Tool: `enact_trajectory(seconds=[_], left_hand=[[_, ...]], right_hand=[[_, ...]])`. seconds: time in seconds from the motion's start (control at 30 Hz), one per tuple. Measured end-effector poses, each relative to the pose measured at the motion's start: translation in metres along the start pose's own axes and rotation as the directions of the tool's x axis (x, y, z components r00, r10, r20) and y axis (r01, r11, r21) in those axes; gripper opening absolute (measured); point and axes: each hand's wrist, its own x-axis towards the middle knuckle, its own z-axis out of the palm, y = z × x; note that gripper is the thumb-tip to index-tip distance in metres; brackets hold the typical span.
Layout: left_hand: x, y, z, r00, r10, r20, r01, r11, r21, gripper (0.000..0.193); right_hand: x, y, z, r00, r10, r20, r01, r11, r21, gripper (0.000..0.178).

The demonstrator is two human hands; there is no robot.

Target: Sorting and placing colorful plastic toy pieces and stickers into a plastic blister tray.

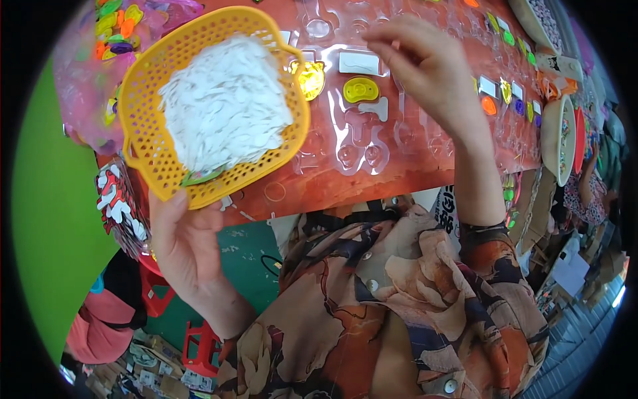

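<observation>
My left hand (189,243) grips the near rim of a yellow perforated plastic basket (136,143), tilted over the table's left side. Inside lies a heap of thin white strip-like pieces (226,103), with a green bit by the near rim. My right hand (432,70) hovers above clear moulded plastic trays (359,136), thumb and fingertips drawn together; I cannot make out what is between them. Below its fingertips, a tray holds a white rectangular piece (359,63), a yellow oval piece (361,90) and a pale T-shaped piece (377,108). A shiny gold piece (310,80) sits beside the basket.
A pink plastic bag of colourful pieces (119,26) is at the far left. More filled trays (505,93) run to the right, near a cream tub (565,143). Red-and-white cut-outs (119,203) are stacked at the left edge. Red stools (201,346) stand below.
</observation>
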Motion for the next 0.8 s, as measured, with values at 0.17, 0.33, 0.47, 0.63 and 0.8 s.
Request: enact_trajectory(seconds=[0.17,0.33,0.47,0.63,0.8], left_hand=[[-0.006,-0.014,0.029,1.0,-0.01,-0.005,0.01,0.997,0.079,0.048],[-0.009,-0.025,0.04,0.998,-0.04,0.041,0.038,0.998,0.042,0.045],[-0.01,-0.024,0.03,0.997,-0.053,0.064,0.052,0.998,0.022,0.045],[-0.008,-0.02,0.023,0.996,-0.055,0.072,0.054,0.998,0.011,0.049],[-0.018,-0.01,0.01,0.997,-0.068,0.032,0.067,0.997,0.033,0.055]], right_hand=[[0.013,-0.074,0.017,0.941,-0.266,0.211,0.292,0.95,-0.106,0.011],[0.007,-0.092,0.031,0.842,-0.298,0.45,0.423,0.882,-0.208,0.01],[0.009,-0.096,0.029,0.876,-0.234,0.421,0.327,0.931,-0.161,0.007],[0.009,-0.095,0.04,0.874,-0.261,0.409,0.325,0.941,-0.094,0.01],[0.017,-0.091,0.05,0.915,-0.331,0.232,0.301,0.941,0.157,0.011]])
